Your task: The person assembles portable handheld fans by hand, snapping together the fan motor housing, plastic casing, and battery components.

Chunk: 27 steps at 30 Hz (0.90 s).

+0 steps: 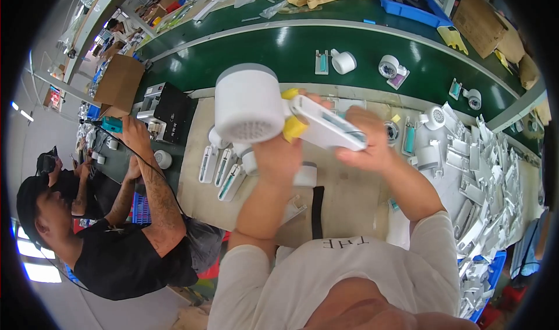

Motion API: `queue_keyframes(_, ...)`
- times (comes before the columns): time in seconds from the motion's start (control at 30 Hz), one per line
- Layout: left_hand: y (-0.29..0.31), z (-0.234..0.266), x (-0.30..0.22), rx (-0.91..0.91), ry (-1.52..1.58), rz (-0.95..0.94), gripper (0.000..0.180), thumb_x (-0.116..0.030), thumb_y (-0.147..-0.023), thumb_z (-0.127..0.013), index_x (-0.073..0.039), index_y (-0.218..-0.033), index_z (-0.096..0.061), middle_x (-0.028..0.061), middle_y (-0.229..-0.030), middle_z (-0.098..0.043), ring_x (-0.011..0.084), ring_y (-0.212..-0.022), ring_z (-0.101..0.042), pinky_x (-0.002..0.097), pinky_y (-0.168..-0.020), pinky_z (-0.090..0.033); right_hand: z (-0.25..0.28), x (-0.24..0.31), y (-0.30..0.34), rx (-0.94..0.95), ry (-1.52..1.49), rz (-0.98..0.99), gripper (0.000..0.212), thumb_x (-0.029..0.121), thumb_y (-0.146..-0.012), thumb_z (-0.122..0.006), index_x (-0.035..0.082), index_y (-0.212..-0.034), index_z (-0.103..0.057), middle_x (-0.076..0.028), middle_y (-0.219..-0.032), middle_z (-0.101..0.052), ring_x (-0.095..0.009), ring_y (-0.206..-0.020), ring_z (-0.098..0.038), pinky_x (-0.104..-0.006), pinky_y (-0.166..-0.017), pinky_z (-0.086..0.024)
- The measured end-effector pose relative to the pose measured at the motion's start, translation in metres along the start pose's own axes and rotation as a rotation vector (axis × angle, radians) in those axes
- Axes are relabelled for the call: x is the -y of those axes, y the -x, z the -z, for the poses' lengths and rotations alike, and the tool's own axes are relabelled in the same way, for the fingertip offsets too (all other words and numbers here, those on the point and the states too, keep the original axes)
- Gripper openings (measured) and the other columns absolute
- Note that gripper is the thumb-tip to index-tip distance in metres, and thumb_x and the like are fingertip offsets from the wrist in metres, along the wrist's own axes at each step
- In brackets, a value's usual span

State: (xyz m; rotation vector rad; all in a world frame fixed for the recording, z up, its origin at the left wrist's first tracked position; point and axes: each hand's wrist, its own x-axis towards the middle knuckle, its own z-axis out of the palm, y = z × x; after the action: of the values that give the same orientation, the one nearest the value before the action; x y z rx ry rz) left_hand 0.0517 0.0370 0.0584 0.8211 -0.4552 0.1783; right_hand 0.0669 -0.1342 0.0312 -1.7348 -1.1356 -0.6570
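Note:
A white handheld device with a round, drum-like head and a perforated grille is raised above the bench. My left hand, with yellow coverings on its fingers, is closed round the neck between head and handle. On the far end of its slotted white handle, my right hand is closed too. A thin teal part shows inside the handle's slot. Below and left of my left arm, several similar units with slotted handles lie on the beige bench top. A black strip lies near my body.
A heap of white plastic parts covers the right side, above a blue bin. More units sit on the green conveyor. At left, a co-worker holds a teal tool beside a black machine.

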Motion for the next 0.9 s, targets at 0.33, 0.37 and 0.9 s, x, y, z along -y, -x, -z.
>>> queue_keyframes(0.33,-0.058,0.335,-0.066,-0.041,-2.214,0.424,0.024,-0.012,-0.074,-0.053,0.001,-0.094,-0.051,0.0238,-0.082,-0.06,0.039,-0.084,-0.058,0.0456,-0.074,-0.045,-0.015,-0.2,-0.014,0.15,0.759,-1.115,0.084,0.045,-0.071,-0.064,0.011,-0.135,-0.022,-0.017,-0.127,-0.039,-0.033,-0.116,-0.042,-0.0425,-0.092,-0.039)
queue_keyframes(0.37,-0.049,0.35,-0.067,-0.048,-2.229,0.53,0.027,-0.013,-0.074,-0.053,0.002,-0.097,-0.051,0.0238,-0.085,-0.06,0.0391,-0.085,-0.058,0.0445,-0.076,-0.045,-0.018,-0.212,-0.014,0.151,0.716,-1.26,0.085,0.046,-0.07,-0.064,0.012,-0.135,-0.02,-0.017,-0.127,-0.039,-0.034,-0.114,-0.044,-0.0431,-0.091,-0.04)
queue_keyframes(0.9,-0.053,0.097,0.096,0.184,-0.183,0.855,0.055,-0.045,-0.091,-0.028,0.0,-0.109,-0.053,0.0145,-0.108,-0.058,0.0228,-0.1,-0.055,0.0342,-0.089,-0.039,0.074,-0.018,-0.05,0.317,-0.08,-0.551,0.061,-0.009,-0.064,-0.063,0.013,-0.119,-0.048,-0.005,-0.116,-0.045,-0.02,-0.109,-0.047,-0.0306,-0.09,-0.041)
